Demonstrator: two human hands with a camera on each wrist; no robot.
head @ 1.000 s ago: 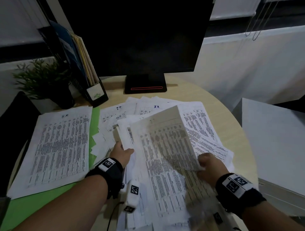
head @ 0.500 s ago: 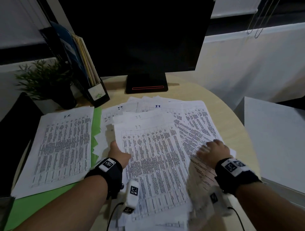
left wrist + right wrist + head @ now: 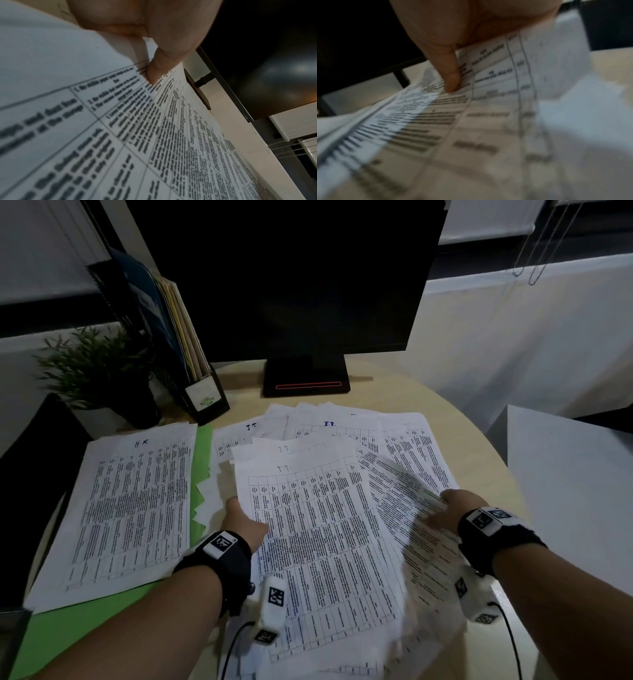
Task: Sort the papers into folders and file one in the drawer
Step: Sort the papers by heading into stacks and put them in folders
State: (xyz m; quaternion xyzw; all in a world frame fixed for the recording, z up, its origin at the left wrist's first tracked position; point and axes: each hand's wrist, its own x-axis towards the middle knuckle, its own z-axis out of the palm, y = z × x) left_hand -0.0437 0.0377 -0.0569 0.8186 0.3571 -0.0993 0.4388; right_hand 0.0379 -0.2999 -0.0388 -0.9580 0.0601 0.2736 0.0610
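Printed sheets marked "IT" lie fanned across the middle of the round table (image 3: 476, 453). My left hand (image 3: 239, 518) grips the left edge of the top IT stack (image 3: 318, 542); in the left wrist view its thumb (image 3: 157, 67) lies on the printed stack (image 3: 163, 135), fingers hidden beneath. My right hand (image 3: 445, 508) pinches the right edge of a loose sheet (image 3: 421, 559), which is motion-blurred; in the right wrist view its thumb (image 3: 450, 75) presses down on that sheet (image 3: 488, 108). A stack marked "HR" (image 3: 130, 508) rests on a green folder (image 3: 68, 628) at the left.
A dark monitor (image 3: 291, 285) on its stand (image 3: 306, 378) is at the back of the table. A file holder with upright folders (image 3: 178, 344) and a potted plant (image 3: 96, 364) stand back left. A white cabinet (image 3: 575, 491) sits beyond the table's right edge.
My right hand laid the raised sheet down on the stack my left hand holds, then moved right and took hold of another sheet. The left hand stayed put.
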